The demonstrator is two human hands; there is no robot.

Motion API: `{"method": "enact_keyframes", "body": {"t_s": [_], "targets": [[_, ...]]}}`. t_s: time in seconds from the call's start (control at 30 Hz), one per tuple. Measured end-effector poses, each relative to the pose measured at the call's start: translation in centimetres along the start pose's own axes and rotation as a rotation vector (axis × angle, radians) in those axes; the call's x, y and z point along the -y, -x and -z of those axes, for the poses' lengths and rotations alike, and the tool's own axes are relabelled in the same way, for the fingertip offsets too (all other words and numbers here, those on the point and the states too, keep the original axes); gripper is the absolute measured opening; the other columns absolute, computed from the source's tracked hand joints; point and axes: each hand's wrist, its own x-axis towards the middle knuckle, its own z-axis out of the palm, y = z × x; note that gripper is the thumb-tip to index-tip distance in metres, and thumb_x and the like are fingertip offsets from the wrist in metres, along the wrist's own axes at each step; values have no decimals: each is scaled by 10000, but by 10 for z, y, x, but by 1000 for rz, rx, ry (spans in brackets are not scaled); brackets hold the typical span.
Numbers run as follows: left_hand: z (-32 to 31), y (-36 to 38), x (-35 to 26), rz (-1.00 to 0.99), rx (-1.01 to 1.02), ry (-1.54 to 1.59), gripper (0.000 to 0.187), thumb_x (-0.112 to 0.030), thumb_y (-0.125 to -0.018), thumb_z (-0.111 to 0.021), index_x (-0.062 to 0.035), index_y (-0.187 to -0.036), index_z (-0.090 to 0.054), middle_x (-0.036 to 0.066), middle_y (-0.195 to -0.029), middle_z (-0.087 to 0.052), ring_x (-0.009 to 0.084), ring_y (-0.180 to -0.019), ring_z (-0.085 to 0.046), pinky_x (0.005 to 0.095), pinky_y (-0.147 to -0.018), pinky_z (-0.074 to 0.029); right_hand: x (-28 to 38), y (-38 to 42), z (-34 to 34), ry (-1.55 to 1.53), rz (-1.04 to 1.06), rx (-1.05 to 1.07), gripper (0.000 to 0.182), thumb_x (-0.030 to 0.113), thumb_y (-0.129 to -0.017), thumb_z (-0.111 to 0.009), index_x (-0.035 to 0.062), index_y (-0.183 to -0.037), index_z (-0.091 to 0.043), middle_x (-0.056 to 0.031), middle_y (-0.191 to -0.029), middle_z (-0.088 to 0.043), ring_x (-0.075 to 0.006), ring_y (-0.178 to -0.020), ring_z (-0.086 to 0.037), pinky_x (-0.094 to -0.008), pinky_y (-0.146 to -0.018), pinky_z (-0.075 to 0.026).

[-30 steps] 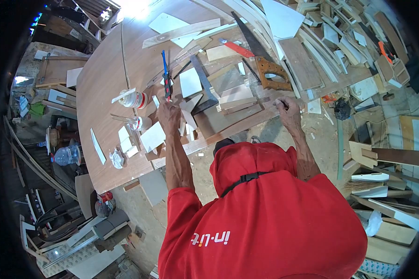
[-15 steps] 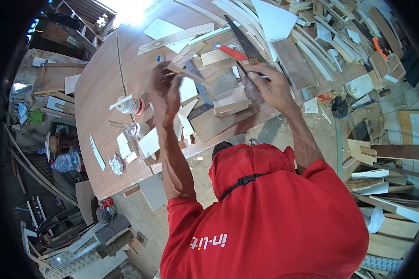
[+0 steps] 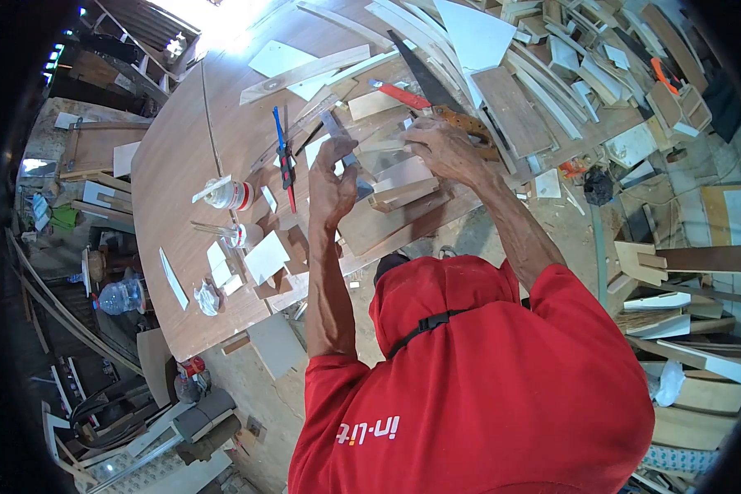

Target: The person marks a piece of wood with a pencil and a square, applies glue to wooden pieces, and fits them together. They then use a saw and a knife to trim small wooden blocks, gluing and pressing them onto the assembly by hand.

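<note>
A short light wood strip [image 3: 383,146] spans the gap between the hands, over a pile of boards. Its right end is pinched in the fingers of my right hand [image 3: 446,150], beside the wooden handle [image 3: 469,123] of a handsaw. My left hand [image 3: 334,185] is curled at the strip's other end, next to a grey metal strip [image 3: 331,123]; what its fingers grip is hidden. Below the hands lie stacked wood blocks [image 3: 405,185]. A red-handled tool [image 3: 399,94] rests above them. Left of my left hand is a blue, black and red tool [image 3: 286,160].
Two jars, one white and red [image 3: 237,196], one holding thin sticks [image 3: 240,236], stand on the brown table [image 3: 169,165]. White offcuts [image 3: 267,257] and crumpled white material [image 3: 207,298] lie near its front. Long strips and boards [image 3: 514,107] crowd the back right. More scraps surround the floor.
My left hand has moved right and down, uncovering the blue, black and red tool. My right hand has moved left, closer to it. The white offcuts near the front edge have shifted.
</note>
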Motion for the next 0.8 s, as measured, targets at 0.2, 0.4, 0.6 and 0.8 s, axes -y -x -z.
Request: {"method": "enact_keyframes", "body": {"t_s": [0.2,0.4,0.6,0.8], "targets": [[7,8,9,24,127,-232,423,-6,-786,-618,14,-1204,-564,144,-1222,-605,257,-1143,-577,371,-980,-446,-12,4,-14,84,45,13,195,151,-878,-613,65,-1027,-704,-101,-1038,-660,-278,-1028,-603,-413,-876,-481],[3,10,18,-35,142,-259,427,-36,-758,-669,21,-1175,-591,178,-1165,-629,285,-1100,-605,361,-947,-456,-16,4,-21,111,99,-5,184,159,-871,-625,73,-1012,-708,-90,-1000,-656,-274,-1001,-598,-408,-874,-477],[0,10,21,-50,137,-282,420,-52,-763,-685,21,-1166,-593,194,-1130,-645,302,-1083,-622,366,-922,-470,-12,5,-21,100,84,11,176,159,-863,-633,87,-1002,-711,-75,-991,-656,-264,-1007,-591,-403,-873,-474],[-5,9,21,-48,117,-302,320,-98,-782,-696,-11,-1087,-652,208,-1025,-683,372,-937,-664,405,-836,-507,-16,5,-29,125,103,1,184,143,-850,-635,89,-1010,-708,-72,-996,-655,-256,-1012,-589,-408,-892,-467]]}}
